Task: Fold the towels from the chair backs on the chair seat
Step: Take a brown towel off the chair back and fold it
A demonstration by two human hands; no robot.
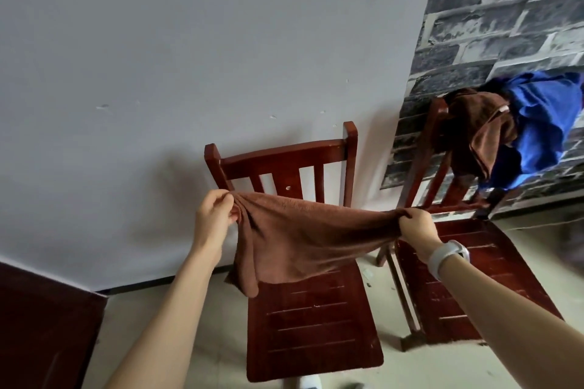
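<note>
Both hands grip one brown towel point(303, 240) above the near chair point(313, 319): the left hand point(215, 218) is pinched shut on its bunched left corner, the right hand point(417, 226) is clenched on its right end. Stretched between them, the towel sags in front of that chair's back, its lower edge hanging over the rear of the seat. Right of that chair stands a second chair point(467, 278); a blue cloth point(543, 123) and another brown towel point(477, 133) drape its back. A white band point(448, 254) circles the right wrist.
</note>
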